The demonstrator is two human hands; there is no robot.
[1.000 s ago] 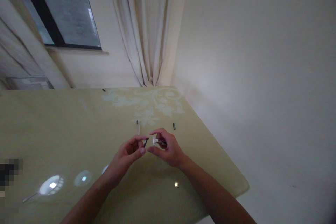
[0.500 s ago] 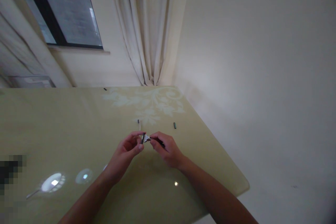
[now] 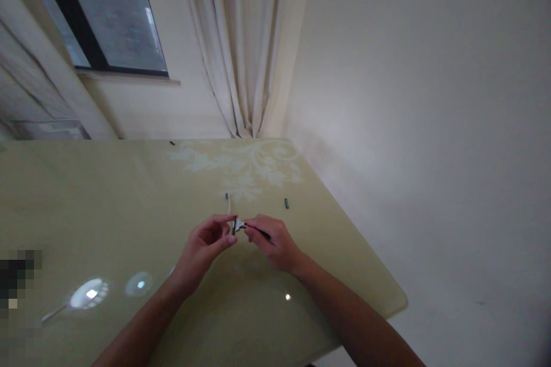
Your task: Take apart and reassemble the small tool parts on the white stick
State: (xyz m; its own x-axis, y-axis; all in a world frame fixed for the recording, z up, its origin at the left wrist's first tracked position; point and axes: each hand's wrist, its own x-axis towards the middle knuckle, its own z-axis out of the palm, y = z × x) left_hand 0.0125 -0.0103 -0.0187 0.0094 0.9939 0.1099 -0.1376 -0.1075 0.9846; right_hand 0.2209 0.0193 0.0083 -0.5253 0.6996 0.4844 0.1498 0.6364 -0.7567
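Above the table, my two hands meet at what looks like a razor, with a silver neck point(image 3: 240, 225) and a dark handle. My left hand point(image 3: 206, 243) pinches the thin dark razor cartridge point(image 3: 234, 225) at its two ends, between thumb and fingertips. From the other side, my right hand point(image 3: 273, 242) closes round the razor handle point(image 3: 263, 233), most of which its fingers cover. Neck and cartridge are against each other or very close; whether they are joined I cannot tell. Just beyond lies a white stick with a grey head, like a toothbrush point(image 3: 229, 204).
A small dark strip with a green face point(image 3: 286, 203) lies right of my hands on the glossy table point(image 3: 344, 275). Another little black piece point(image 3: 172, 143) rests at the far edge. Curtains point(image 3: 247, 46) and a wall stand behind. The table's right edge borders the wall.
The view has tilted slightly. The cartridge is turned a little more upright between my left fingers, and both hands keep their grips.
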